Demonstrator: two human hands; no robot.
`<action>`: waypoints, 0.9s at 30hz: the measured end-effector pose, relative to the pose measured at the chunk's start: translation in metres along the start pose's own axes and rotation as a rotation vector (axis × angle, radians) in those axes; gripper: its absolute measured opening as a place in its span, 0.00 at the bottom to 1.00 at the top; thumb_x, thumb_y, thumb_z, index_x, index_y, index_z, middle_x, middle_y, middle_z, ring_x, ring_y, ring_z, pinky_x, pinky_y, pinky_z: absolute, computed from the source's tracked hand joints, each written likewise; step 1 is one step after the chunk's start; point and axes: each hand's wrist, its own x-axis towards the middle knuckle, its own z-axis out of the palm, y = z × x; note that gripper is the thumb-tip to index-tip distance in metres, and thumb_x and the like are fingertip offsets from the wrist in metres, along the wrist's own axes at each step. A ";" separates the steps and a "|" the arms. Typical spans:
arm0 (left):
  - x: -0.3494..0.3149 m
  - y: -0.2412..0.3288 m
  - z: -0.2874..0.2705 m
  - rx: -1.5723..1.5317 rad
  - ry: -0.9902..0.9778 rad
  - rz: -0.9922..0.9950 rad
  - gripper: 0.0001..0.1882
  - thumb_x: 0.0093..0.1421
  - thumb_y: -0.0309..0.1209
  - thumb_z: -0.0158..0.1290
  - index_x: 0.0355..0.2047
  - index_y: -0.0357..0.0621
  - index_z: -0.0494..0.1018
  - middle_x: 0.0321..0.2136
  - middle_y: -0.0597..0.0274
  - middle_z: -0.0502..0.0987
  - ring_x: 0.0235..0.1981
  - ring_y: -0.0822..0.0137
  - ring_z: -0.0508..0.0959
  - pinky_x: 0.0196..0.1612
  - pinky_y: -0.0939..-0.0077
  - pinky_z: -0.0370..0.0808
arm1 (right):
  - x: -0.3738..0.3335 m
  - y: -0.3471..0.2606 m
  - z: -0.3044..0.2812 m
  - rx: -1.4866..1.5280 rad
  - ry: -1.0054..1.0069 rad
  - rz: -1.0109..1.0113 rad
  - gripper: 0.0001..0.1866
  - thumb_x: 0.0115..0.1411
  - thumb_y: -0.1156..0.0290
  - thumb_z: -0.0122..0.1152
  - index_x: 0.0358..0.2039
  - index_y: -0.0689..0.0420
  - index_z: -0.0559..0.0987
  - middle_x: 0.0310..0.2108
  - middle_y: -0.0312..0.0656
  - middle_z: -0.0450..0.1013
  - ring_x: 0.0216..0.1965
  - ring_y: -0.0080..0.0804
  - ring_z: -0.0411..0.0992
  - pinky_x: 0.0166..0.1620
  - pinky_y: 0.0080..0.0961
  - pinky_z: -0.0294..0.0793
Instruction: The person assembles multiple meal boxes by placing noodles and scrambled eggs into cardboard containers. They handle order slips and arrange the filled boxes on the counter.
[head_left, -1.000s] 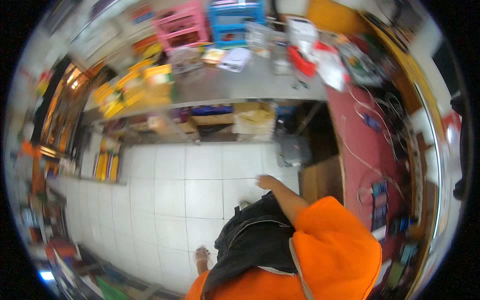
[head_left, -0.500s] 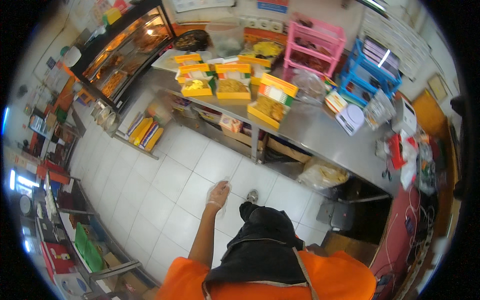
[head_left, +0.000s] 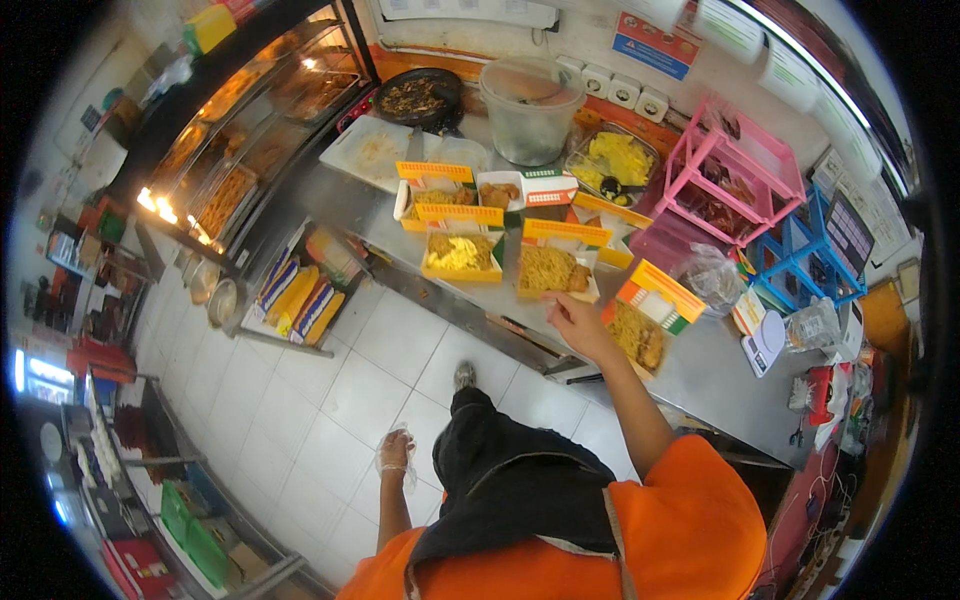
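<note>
My right hand point(head_left: 580, 325) is bare and reaches over the counter's front edge. Its fingers are parted, with the tips at the near rim of a yellow food box point(head_left: 548, 270) of noodles and fried chicken; whether they touch it I cannot tell. Right of that hand, another open box point(head_left: 637, 338) holds noodles and chicken. To the left stands a noodle box point(head_left: 462, 256) topped with yellow egg strips. Behind these are more open boxes, one with noodles point(head_left: 440, 196) and one with chicken point(head_left: 498, 192). My left hand point(head_left: 396, 452), in a clear plastic glove, hangs low over the floor, loosely open, holding nothing visible.
At the back are a tray of egg strips point(head_left: 618, 160), a clear tub point(head_left: 530, 125), a dark pan point(head_left: 418, 97) and a white cutting board point(head_left: 365, 150). A heated display case point(head_left: 250, 130) stands left; pink racks point(head_left: 735, 175), blue racks point(head_left: 810, 245) and a scale point(head_left: 764, 343) stand right.
My right hand has come into view and reached out to the boxes. My left hand has dropped lower and leftward. The view has shifted, showing the counter closer.
</note>
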 end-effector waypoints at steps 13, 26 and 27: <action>0.243 0.291 0.180 0.721 -0.461 0.533 0.28 0.63 0.44 0.51 0.59 0.42 0.66 0.41 0.53 0.80 0.40 0.58 0.80 0.45 0.67 0.74 | 0.171 -0.028 0.111 -0.458 0.007 0.567 0.16 0.61 0.65 0.55 0.42 0.63 0.80 0.42 0.57 0.78 0.44 0.53 0.78 0.47 0.46 0.78; 0.192 0.319 0.161 0.287 -0.717 0.210 0.30 0.64 0.32 0.50 0.64 0.38 0.57 0.50 0.48 0.76 0.47 0.61 0.80 0.47 0.71 0.77 | 0.123 -0.054 0.086 -0.251 0.207 0.420 0.11 0.56 0.67 0.57 0.33 0.63 0.80 0.30 0.57 0.79 0.32 0.56 0.78 0.38 0.49 0.77; 0.178 0.328 0.163 0.136 -0.813 0.253 0.29 0.64 0.30 0.50 0.64 0.38 0.56 0.51 0.47 0.76 0.48 0.61 0.80 0.47 0.71 0.77 | 0.111 -0.064 0.077 -0.235 0.247 0.436 0.12 0.56 0.68 0.58 0.36 0.63 0.79 0.32 0.57 0.79 0.31 0.55 0.78 0.38 0.47 0.78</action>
